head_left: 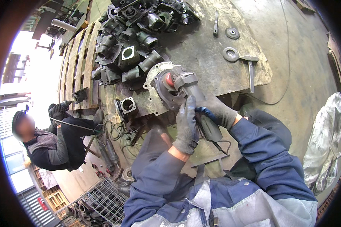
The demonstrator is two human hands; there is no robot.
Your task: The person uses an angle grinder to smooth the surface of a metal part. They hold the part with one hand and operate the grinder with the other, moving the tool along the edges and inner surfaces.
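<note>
Both my gloved hands grip a dark angle grinder [209, 128] over the near edge of the worktable. My left hand [186, 123] wraps the left side of its body, just behind the head. From the right, my right hand [220, 110] closes round the same body, its blue-coated fingertips showing. The grinder's reddish disc [169, 79] rests on or just above a dark flanged metal casting [163, 99]; contact cannot be made out. A paler flange face [152, 78] with bolt holes shows beside that casting. A smaller casting with a square opening [128, 104] stands to the left.
Dark castings [144, 39] pile up at the back left. A hammer [251, 72], two grinding discs [230, 54] and a long-handled tool [215, 24] lie right on the table [212, 79]. A seated co-worker [60, 132] handles a tool at left. Cables and a wire basket [106, 200] sit below.
</note>
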